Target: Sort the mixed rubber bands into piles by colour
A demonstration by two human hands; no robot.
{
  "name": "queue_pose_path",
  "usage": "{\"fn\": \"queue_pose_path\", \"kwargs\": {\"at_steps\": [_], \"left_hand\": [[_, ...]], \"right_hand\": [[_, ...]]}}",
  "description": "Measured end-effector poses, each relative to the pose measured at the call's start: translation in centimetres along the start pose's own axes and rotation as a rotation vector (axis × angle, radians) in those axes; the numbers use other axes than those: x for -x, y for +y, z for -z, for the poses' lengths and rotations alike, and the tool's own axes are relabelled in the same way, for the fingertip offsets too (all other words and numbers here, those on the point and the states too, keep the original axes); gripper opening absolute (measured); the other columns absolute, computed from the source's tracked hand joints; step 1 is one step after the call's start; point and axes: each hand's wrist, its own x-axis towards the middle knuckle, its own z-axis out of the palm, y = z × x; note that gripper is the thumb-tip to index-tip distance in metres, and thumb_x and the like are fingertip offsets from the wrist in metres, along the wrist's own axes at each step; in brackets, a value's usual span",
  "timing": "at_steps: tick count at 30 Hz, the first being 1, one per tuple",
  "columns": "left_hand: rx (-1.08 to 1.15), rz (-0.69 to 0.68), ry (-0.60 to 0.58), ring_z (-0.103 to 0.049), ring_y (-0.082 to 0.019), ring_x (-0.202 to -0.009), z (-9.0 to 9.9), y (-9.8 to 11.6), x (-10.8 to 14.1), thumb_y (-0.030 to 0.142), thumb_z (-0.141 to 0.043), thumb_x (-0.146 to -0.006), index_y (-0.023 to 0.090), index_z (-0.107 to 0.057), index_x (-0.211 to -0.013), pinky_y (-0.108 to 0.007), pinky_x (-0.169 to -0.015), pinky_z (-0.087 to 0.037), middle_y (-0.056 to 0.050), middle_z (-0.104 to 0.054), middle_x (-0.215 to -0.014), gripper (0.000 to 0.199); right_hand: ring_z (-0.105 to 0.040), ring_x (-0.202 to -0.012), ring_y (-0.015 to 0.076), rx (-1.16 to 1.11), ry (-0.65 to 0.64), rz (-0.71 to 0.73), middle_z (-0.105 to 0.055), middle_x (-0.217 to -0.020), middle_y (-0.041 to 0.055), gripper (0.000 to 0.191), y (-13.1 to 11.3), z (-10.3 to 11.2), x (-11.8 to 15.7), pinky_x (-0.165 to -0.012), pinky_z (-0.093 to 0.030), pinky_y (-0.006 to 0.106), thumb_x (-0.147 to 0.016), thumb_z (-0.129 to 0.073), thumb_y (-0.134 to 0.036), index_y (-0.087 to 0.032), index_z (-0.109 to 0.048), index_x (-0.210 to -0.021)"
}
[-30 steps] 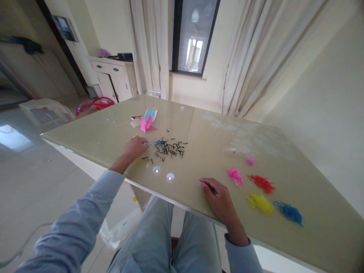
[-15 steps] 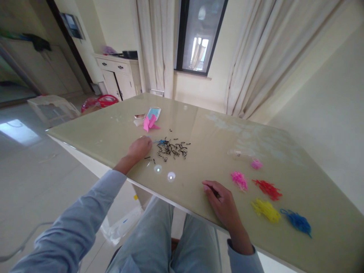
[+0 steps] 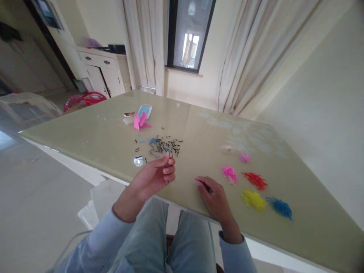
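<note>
Pinching with the left grip a small, bright-blue, stringy piece

Holding narrow, thumb against fingertips, with the inner side of the fingers turned partly into view. Placed, as seen by the head camera, across the near side of a loose pile of small, thin black loops; cannot tell whether touching the loops or held above them.

Resting with the right grip at the near edge of a glossy, olive-beige surface, fingers curled in, thumb near the forefinger — cannot tell whether holding anything.

Showing more thin blue strands on the pile's left side, with stray black bits farther left. Spread to the right of the right grip, in separate clumps: bright-pink strands, red strands, yellow strands and darker blue strands. Set just beyond these, a small, roundish, light-pink bundle.

Gathered beyond the pile, toward the left: a folded, bright-pink sheet just beside a light-blue, white-edged face mask. Backed by long beige curtains, a dark-framed window and a cream-coloured cabinet.
</note>
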Motion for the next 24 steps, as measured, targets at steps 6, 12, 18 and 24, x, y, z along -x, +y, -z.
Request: {"fn": "queue_pose_path", "kwargs": {"at_steps": [6,12,18,24], "left_hand": [[-0.028,-0.003,-0.061,-0.04,-0.003,-0.051,-2.6,-3.0,-0.6,0.023,-0.078,-0.077,0.014,-0.061,-0.084,-0.017,-0.047,-0.035,0.004,-0.05,-0.073,0.021],[-0.094,-0.024,-0.066,-0.04,-0.003,-0.05,-3.8,-4.4,-1.2,0.028,-0.08,-0.075,0.015,-0.059,-0.083,-0.016,-0.046,-0.035,0.004,-0.051,-0.074,0.026],[-0.147,-0.036,-0.05,-0.04,-0.002,-0.05,-4.2,-5.0,-1.4,0.03,-0.081,-0.074,0.015,-0.056,-0.079,-0.016,-0.045,-0.035,0.004,-0.05,-0.072,0.03],[-0.157,-0.035,-0.066,-0.04,-0.003,-0.05,-4.6,-5.3,-1.4,0.03,-0.082,-0.072,0.015,-0.055,-0.078,-0.016,-0.045,-0.035,0.004,-0.051,-0.073,0.031]], "right_hand": [[-0.067,-0.083,0.0174,-0.018,-0.003,0.004,-0.074,-0.092,0.0057,0.021,-0.5,0.0,0.0,-0.075,-0.05,0.028,-0.094,-0.052,-0.025,-0.02,-0.072,-0.099],[-0.066,-0.083,0.0176,-0.02,-0.007,-0.003,-0.074,-0.092,0.0054,0.021,-0.6,0.0,0.0,-0.077,-0.049,0.029,-0.093,-0.052,-0.023,-0.02,-0.072,-0.098],[-0.066,-0.085,0.0183,-0.034,-0.006,-0.001,-0.074,-0.093,0.0055,0.022,-0.6,0.0,0.0,-0.079,-0.05,0.03,-0.093,-0.052,-0.022,-0.022,-0.073,-0.099],[-0.065,-0.083,0.0178,-0.05,-0.016,-0.011,-0.074,-0.092,0.0055,0.023,-0.9,0.1,0.0,-0.078,-0.049,0.029,-0.092,-0.051,-0.021,-0.021,-0.073,-0.098]]}}
